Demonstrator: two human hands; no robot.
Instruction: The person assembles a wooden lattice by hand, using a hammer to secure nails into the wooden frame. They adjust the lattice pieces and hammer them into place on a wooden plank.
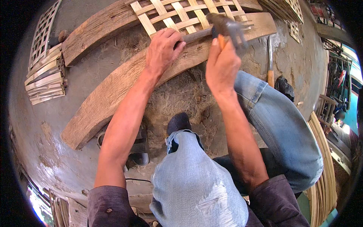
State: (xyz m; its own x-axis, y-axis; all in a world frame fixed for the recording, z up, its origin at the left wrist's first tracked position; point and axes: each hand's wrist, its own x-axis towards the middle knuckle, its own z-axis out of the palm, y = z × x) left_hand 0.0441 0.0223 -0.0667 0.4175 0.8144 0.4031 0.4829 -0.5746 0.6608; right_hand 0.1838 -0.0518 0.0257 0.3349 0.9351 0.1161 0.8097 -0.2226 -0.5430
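Observation:
A lattice of woven pale bamboo strips (183, 17) lies across two curved wooden beams, and its near edge rests on the near beam (124, 81). My left hand (163, 49) is at the near left corner of this lattice, its fingers curled over the end of a dark grey bar (197, 35) that runs along the edge. My right hand (224, 68) is closed around the orange handle of a hammer (227, 27). The hammer's head is smeared by motion above the lattice's near right corner. What lies under the head is partly hidden.
The far beam (94, 28) curves behind. Bundled flat strips (47, 77) and another lattice (43, 30) lie at the left. A wooden-handled blade (270, 62) rests on the floor beyond my right knee. Long strips (321, 170) stand at the lower right.

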